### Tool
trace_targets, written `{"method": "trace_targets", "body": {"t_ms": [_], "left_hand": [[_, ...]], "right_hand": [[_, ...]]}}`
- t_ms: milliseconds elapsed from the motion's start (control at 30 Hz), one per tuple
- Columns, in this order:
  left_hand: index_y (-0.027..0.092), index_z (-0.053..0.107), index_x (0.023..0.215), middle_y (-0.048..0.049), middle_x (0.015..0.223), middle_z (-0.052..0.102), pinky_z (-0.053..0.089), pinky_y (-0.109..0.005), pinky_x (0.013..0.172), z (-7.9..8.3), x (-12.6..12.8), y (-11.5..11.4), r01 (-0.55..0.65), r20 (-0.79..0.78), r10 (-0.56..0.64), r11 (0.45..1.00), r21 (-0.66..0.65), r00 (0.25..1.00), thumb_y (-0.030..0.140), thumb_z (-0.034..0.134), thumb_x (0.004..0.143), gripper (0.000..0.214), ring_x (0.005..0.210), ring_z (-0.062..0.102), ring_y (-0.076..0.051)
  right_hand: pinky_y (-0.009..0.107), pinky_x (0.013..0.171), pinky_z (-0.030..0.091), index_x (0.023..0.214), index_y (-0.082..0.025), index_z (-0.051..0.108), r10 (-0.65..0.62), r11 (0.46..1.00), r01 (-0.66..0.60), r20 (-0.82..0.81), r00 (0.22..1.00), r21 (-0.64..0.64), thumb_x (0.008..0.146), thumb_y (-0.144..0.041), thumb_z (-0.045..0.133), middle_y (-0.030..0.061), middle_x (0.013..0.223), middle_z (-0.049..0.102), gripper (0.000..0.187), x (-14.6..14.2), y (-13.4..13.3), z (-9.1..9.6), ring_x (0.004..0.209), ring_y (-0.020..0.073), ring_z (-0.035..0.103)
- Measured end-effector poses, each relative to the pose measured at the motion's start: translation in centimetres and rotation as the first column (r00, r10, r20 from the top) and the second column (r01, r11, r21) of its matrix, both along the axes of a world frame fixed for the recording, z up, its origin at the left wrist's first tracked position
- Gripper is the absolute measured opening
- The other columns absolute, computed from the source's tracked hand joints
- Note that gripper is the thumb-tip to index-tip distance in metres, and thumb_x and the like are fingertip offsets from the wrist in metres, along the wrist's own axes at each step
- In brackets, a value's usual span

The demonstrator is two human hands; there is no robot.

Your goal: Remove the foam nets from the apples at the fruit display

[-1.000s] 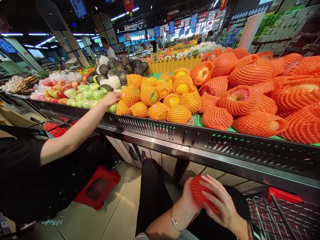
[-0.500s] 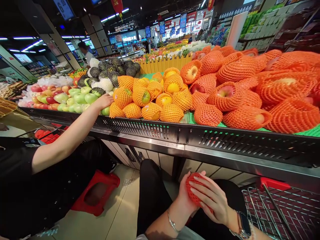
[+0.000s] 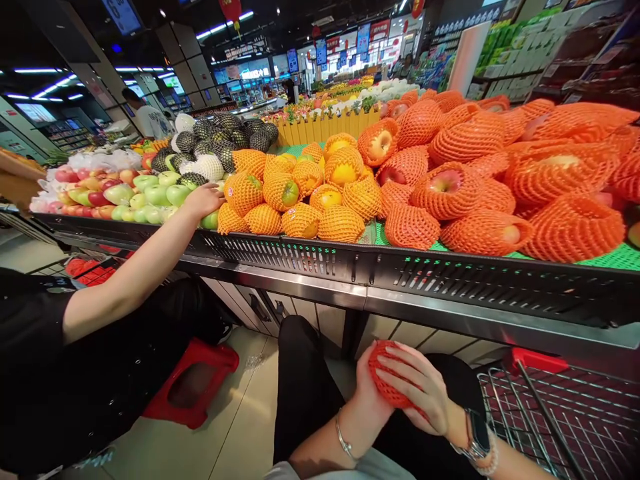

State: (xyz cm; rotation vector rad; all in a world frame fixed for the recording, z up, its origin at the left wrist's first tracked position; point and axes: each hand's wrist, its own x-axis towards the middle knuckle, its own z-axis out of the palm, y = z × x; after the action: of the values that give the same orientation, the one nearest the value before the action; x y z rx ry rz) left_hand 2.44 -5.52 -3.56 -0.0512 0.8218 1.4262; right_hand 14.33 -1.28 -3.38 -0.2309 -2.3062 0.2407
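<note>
Low in front of my lap I hold a round piece in a red foam net (image 3: 386, 388); the net hides what kind of fruit is in it. My left hand (image 3: 369, 390), with a bracelet at its wrist, cups the netted piece from the left side and below. Over its right side lie the bent fingers of my right hand (image 3: 423, 387), which has a watch on the wrist. Beyond both hands, on the display, are apples in orange-red foam nets (image 3: 447, 190) and orange fruit in yellow-orange nets (image 3: 303, 220).
A black slotted rail (image 3: 320, 257) edges the display. At left, a co-worker's hand (image 3: 203, 200) rests between green apples (image 3: 163, 195) and the netted orange fruit. A red stool (image 3: 215, 363) stands on the floor at left; a wire cart (image 3: 565, 413) stands at right.
My hands have shifted slightly left with the netted piece, and more of its red net shows. My view has tilted a little. The co-worker's hand stays at the display.
</note>
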Motion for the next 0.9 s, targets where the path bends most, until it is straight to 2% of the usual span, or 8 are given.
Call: {"method": "trace_targets", "body": {"t_ms": [100,233,367,467,600,667,800,900], "left_hand": [[0.019,0.07,0.076,-0.0054,0.075,0.071,0.053,-0.04,0.08,0.8,-0.4,0.4,0.018,0.108,-0.013,0.999,-0.045,0.994,0.034,0.055,0.081,0.022,0.08,0.07,-0.025],[0.01,0.069,0.076,-0.0102,0.079,0.07,0.049,-0.035,0.082,2.1,-0.7,1.1,0.036,0.37,-0.005,0.996,-0.077,0.929,0.032,0.052,0.081,0.027,0.076,0.066,-0.022],[0.012,0.066,0.075,-0.0082,0.077,0.067,0.046,-0.035,0.082,2.2,-0.5,1.2,-0.142,0.321,0.16,0.987,-0.079,0.933,0.026,0.053,0.078,0.02,0.077,0.064,-0.022],[0.014,0.065,0.076,-0.0058,0.078,0.065,0.045,-0.034,0.084,1.6,-0.3,0.9,-0.216,0.226,0.22,0.976,-0.042,0.949,0.026,0.056,0.075,0.015,0.08,0.063,-0.021],[0.017,0.064,0.078,-0.0039,0.082,0.065,0.045,-0.033,0.086,1.7,-0.2,0.0,-0.291,-0.112,0.306,0.947,0.134,0.945,0.031,0.055,0.078,0.017,0.086,0.061,-0.021],[0.018,0.065,0.077,-0.0047,0.085,0.066,0.044,-0.034,0.09,2.3,-0.1,-0.6,-0.312,-0.302,0.38,0.917,0.248,0.874,0.032,0.052,0.082,0.019,0.089,0.061,-0.021],[0.019,0.064,0.073,-0.0068,0.083,0.067,0.044,-0.036,0.093,3.7,0.0,-1.5,-0.33,-0.432,0.463,0.877,0.349,0.774,0.038,0.051,0.085,0.027,0.09,0.061,-0.023],[0.019,0.066,0.083,-0.008,0.089,0.068,0.044,-0.038,0.095,3.9,-0.1,-1.6,-0.28,-0.438,0.41,0.9,0.333,0.8,0.043,0.049,0.087,0.03,0.093,0.062,-0.024]], "right_hand": [[0.06,0.119,0.007,0.145,-0.025,0.041,0.024,0.993,-0.013,0.087,0.996,-0.118,0.09,-0.072,0.017,0.006,0.145,0.048,0.076,0.3,0.4,0.7,0.144,0.0347,0.025],[0.061,0.117,0.01,0.154,-0.026,0.001,-0.174,0.876,0.169,0.03,0.984,-0.453,0.093,-0.064,0.023,0.0062,0.162,0.006,0.075,2.1,0.7,2.5,0.148,0.0343,0.008],[0.051,0.12,0.018,0.153,-0.023,0.017,-0.271,0.715,0.276,0.11,0.956,-0.642,0.093,-0.059,0.039,0.0087,0.159,0.019,0.073,3.7,1.0,2.7,0.147,0.0304,0.017],[0.045,0.108,0.042,0.152,-0.029,0.021,-0.167,0.591,0.217,0.145,0.975,-0.777,0.094,-0.055,0.04,0.011,0.155,0.03,0.066,3.4,0.9,1.3,0.14,0.0278,0.037],[0.041,0.098,0.052,0.153,-0.03,0.015,0.052,0.333,0.05,0.071,0.996,-0.941,0.092,-0.053,0.049,0.0153,0.147,0.044,0.073,1.6,-0.2,0.1,0.128,0.0265,0.053],[0.043,0.1,0.05,0.153,-0.029,0.011,0.052,0.259,-0.009,0.005,0.999,-0.966,0.087,-0.055,0.056,0.0158,0.144,0.048,0.084,0.8,-0.9,0.0,0.125,0.0268,0.055],[0.046,0.103,0.046,0.151,-0.028,0.021,-0.012,0.258,-0.097,-0.104,0.995,-0.961,0.078,-0.063,0.063,0.0155,0.145,0.044,0.091,0.1,-1.7,-0.2,0.128,0.0295,0.052],[0.045,0.103,0.047,0.144,-0.027,0.035,-0.074,0.285,-0.123,-0.149,0.986,-0.951,0.075,-0.061,0.067,0.0153,0.142,0.048,0.083,-0.2,-1.7,-0.7,0.128,0.0311,0.052]]}}
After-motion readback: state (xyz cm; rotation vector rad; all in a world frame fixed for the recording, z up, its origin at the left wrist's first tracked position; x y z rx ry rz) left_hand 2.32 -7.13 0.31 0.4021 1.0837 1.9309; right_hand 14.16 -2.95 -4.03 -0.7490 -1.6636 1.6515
